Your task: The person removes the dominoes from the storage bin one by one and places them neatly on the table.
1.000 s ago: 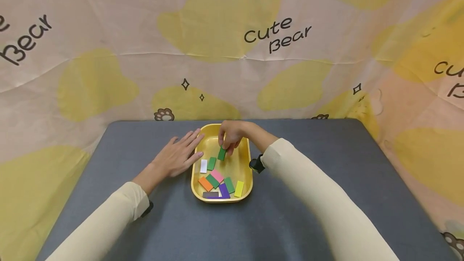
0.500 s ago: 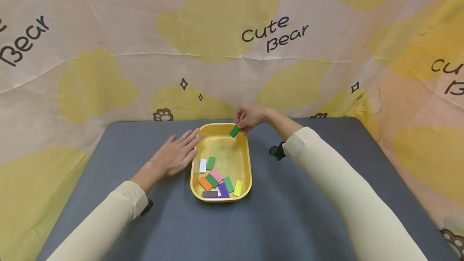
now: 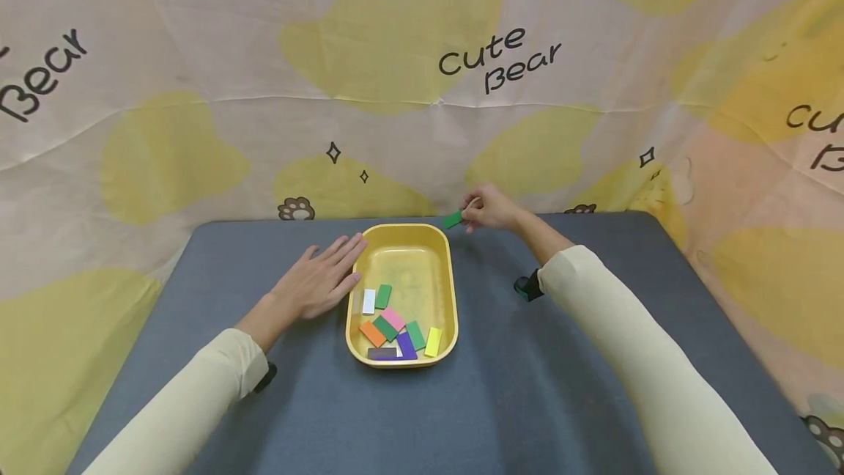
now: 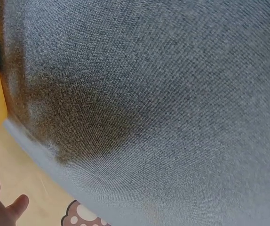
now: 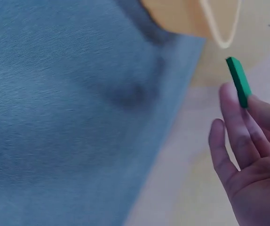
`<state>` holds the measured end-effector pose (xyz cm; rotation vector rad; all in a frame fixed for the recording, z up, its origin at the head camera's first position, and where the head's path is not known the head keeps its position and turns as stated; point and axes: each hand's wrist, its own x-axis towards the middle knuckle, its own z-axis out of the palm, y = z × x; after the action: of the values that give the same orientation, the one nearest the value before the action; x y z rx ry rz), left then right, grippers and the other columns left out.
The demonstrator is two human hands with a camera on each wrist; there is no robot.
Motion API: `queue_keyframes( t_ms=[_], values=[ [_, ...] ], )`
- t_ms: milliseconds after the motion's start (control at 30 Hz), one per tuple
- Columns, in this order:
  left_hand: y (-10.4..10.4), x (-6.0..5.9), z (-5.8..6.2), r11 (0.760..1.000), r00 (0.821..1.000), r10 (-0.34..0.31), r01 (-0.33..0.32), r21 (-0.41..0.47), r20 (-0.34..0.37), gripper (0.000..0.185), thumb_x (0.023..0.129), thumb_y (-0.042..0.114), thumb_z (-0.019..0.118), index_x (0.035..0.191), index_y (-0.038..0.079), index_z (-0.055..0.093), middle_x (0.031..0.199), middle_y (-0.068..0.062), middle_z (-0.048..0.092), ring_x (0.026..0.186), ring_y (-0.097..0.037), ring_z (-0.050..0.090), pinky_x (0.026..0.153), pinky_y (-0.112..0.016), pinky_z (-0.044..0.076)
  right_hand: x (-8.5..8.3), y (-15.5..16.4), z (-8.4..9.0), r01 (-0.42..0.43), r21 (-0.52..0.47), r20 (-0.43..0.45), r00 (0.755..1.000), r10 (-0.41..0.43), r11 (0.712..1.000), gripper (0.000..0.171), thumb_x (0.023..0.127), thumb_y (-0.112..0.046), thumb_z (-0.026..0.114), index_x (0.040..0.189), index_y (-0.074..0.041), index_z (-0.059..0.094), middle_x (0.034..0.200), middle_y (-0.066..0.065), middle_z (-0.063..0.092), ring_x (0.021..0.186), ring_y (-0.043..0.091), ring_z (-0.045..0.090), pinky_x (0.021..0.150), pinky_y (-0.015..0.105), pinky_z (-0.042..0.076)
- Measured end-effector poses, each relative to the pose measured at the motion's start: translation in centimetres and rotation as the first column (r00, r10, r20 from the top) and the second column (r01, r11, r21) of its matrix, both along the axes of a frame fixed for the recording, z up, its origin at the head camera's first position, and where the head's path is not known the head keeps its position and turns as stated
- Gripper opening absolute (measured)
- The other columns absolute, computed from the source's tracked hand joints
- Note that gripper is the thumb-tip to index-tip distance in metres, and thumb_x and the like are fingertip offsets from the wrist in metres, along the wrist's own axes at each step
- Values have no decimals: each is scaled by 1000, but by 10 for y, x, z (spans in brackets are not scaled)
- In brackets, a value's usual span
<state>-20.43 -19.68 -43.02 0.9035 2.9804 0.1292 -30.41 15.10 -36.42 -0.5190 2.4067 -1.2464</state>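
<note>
My right hand [image 3: 489,208] pinches a green domino-like block [image 3: 452,220] by one end, between thumb and fingers. It is past the far right corner of a yellow tray [image 3: 453,292]. The right wrist view shows the same green block [image 5: 239,81] jutting from the fingertips, with the other fingers spread loosely. My left hand [image 3: 319,281] lies with straight fingers against the tray's left rim. At the near end of the tray are several flat blocks, among them a white block [image 3: 368,302], a pink block [image 3: 393,319], an orange block [image 3: 372,333] and a yellow block [image 3: 433,342].
The tray stands on a grey cloth-covered table [image 3: 409,416]. A printed fabric backdrop [image 3: 395,130] rises right behind the table's far edge and along both sides. The far half of the tray shows its bare floor.
My right hand has lifted the green block out of the tray and carried it up and right, beyond the rim. My left hand has stayed at the tray's left side.
</note>
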Motion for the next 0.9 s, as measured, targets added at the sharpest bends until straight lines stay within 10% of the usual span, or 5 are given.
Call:
queue_keyframes(
  t_ms=[333, 900],
  values=[
    [1, 2, 0, 999, 1000, -6, 7, 31, -3, 64, 107, 43, 34, 160, 11, 19, 166, -7, 17, 150, -30, 22, 111, -64, 24, -1, 24, -32, 68, 5, -57, 996, -67, 998, 21, 98, 8, 53, 113, 23, 55, 102, 40, 64, 75, 38, 71, 78, 50, 57],
    [0, 1, -2, 999, 1000, 5, -5, 38, -20, 64, 106, 40, 39, 160, 12, 21, 165, -5, 18, 149, -29, 24, 111, -64, 24, 5, 42, -65, 168, 163, -88, 984, -155, 972, 16, 96, 3, 60, 108, 14, 62, 88, 25, 71, 65, 28, 72, 64, 29, 56]
  ],
)
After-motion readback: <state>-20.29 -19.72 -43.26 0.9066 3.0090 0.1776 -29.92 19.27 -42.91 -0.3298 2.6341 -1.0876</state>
